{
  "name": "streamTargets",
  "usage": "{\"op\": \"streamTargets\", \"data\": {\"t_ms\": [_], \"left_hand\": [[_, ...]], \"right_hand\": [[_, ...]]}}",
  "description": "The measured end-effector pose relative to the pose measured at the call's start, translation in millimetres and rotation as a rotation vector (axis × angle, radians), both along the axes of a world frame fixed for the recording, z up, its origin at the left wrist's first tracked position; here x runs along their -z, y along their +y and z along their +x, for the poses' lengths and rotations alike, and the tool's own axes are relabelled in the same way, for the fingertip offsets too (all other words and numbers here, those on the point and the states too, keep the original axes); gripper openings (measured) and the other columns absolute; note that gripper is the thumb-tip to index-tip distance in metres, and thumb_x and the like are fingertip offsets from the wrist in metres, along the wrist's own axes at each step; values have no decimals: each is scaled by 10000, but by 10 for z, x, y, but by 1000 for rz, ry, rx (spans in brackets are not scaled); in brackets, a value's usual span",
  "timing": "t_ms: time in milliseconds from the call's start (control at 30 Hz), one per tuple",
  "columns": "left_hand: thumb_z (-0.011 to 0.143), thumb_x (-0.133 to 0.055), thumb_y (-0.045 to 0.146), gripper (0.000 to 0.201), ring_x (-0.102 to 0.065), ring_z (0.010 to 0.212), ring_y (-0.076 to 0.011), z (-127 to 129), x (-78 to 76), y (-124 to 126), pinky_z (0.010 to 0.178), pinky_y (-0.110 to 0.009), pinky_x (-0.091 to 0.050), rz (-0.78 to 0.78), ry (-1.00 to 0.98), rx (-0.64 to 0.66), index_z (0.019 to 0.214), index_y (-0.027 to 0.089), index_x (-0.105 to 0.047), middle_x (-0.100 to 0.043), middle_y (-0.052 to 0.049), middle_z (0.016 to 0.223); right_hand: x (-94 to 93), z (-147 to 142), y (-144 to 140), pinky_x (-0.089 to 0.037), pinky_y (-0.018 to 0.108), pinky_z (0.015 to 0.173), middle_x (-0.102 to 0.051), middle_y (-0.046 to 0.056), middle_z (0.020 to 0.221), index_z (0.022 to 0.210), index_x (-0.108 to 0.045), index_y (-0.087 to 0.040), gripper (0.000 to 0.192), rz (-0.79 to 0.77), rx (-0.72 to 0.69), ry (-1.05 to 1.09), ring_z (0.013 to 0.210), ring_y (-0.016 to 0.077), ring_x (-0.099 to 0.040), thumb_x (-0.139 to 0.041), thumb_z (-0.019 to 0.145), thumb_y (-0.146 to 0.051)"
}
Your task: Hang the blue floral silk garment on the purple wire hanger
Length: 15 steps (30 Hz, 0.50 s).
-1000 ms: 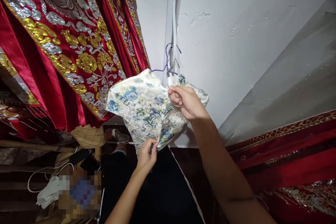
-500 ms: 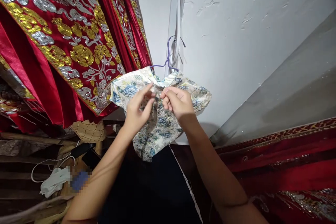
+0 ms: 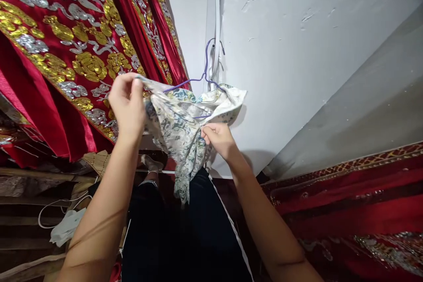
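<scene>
Stretching floral garment [image 3: 185,136] between left hand [image 3: 127,103] and right hand [image 3: 220,139].

The garment [image 3: 185,128] is hung on a hanger [image 3: 201,80] against the wall [image 3: 297,53], between the left hand [image 3: 127,103] and the right hand [image 3: 220,141]. Drapes [image 3: 76,44] are hung to its left.

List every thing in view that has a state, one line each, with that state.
Floral garment: on the hanger, bunched, front pulled open.
Purple hanger: hooked up by the white wall, one arm bared.
Left hand: pinching the garment's edge, lifted to the left.
Right hand: gripping the fabric lower down.
Red embroidered cloth: hanging in folds at left.
White cable: lying loose, lower left.
</scene>
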<state>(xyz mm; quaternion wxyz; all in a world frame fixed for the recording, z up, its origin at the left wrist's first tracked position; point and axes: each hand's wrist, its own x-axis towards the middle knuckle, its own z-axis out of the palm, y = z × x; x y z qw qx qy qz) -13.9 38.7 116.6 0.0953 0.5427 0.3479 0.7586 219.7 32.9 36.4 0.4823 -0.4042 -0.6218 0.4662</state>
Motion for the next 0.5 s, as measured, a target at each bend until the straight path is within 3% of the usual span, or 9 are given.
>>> {"op": "streamTargets", "data": {"t_ms": [100,233,333,400,500], "left_hand": [[922,-646,315,155,-668,897,-153,-251,358,201,900,-317,-536,-95,-405,106,930,162,-619,-687,-48,916],[937,-561,227,106,-692,994,-144,-96,1078,154,969,-287,-518,-352,-833,205,906,146,-623,-728,-86,930],[870,-621,209,92,-692,1039,-162,225,1615,-97,994,-323,-504,-407,-893,259,935,156,-659,-739,-93,991],[804,-705,234,191,-690,1024,-174,416,1910,-298,957,-318,-504,-428,-836,264,980,161,-688,-741,-80,1020],[755,-781,295,276,-677,890,-155,598,2167,-553,815,-252,-509,-559,-715,233,979,154,-706,-733,-52,970]], "right_hand": [[88,26,-135,-310,245,480,-501,-27,447,574,-594,-183,233,-30,-6,27,454,106,-435,-546,793,-247],[298,-8,-451,-301,257,495,-489,-24,486,617,-604,-192,238,-48,19,183,476,111,-420,-535,830,-272],[544,-32,-704,-255,268,477,-463,-27,483,654,-603,-199,282,-155,98,313,461,109,-376,-559,877,-366],[682,-4,-836,-243,277,476,-445,-26,468,650,-595,-201,318,-194,149,364,454,113,-360,-571,885,-414],[784,138,-952,-252,285,494,-437,-24,453,617,-590,-202,316,-203,187,335,457,116,-344,-563,881,-374]]}}
